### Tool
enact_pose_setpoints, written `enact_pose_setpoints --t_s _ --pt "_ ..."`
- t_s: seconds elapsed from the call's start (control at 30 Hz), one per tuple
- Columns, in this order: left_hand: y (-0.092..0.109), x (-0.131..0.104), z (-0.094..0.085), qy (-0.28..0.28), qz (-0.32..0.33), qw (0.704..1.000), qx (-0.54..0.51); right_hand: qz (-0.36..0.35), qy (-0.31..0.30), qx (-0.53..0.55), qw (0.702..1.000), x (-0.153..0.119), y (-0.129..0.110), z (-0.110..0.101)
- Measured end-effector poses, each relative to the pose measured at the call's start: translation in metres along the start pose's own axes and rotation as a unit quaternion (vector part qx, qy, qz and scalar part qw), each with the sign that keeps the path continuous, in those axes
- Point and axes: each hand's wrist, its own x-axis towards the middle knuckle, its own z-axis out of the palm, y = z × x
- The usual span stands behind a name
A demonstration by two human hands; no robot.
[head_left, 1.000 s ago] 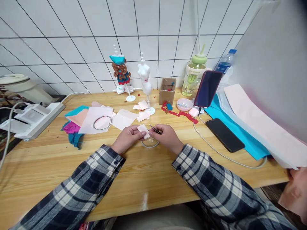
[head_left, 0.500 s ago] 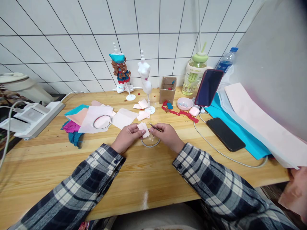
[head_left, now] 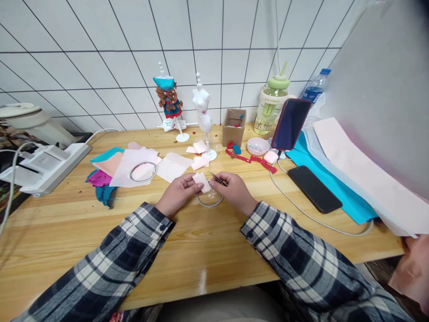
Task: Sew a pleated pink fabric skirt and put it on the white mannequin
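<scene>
Between thumb and fingers, my left hand (head_left: 179,192) pinches a small pale pink piece (head_left: 201,181) of paper or thin cloth with a ragged lower edge. My right hand (head_left: 234,192) is closed around a slim pointed metal tool (head_left: 218,180); whether it is small scissors or tweezers does not show clearly. Its thumb and fingertip are at the right edge of the pink piece. Beneath both hands a grey ring (head_left: 209,205) lies on the table, with tiny pale scraps (head_left: 212,195) inside it. Just beyond are small pale pink squares (head_left: 200,163) by the base of a bare white mini mannequin (head_left: 203,107).
A dressed mini mannequin (head_left: 167,100) stands behind. To the left are coloured fabric pieces (head_left: 107,163), a second ring (head_left: 131,173) and a power strip (head_left: 50,172). A cardboard box (head_left: 233,134), pink bowl (head_left: 258,152), red ribbon (head_left: 263,162), bottle (head_left: 270,107) and phone (head_left: 315,188) stand or lie rightward.
Both hands stay nearly in place. The pink piece has turned slightly in my left hand, and the tool in my right hand has shifted a little. The camera view has tilted slightly.
</scene>
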Motion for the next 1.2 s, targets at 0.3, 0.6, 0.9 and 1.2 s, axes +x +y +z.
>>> enact_pose_setpoints --t_s 0.3,0.6,0.9,1.2 --pt "-0.001 -0.002 -0.001 0.012 -0.011 1.0 -0.017 0.004 -0.016 -0.012 1.0 -0.004 -0.006 0.003" --pt "-0.003 -0.001 0.001 -0.006 -0.017 0.995 -0.099 -0.013 0.02 0.001 1.0 -0.002 -0.003 0.001" --pt "0.003 -0.007 0.01 0.013 -0.003 0.994 -0.107 -0.097 0.019 -0.036 0.994 -0.014 -0.012 0.005" --pt "0.003 -0.003 0.005 0.044 -0.028 0.985 -0.167 -0.047 0.024 0.057 0.997 -0.006 -0.011 -0.008"
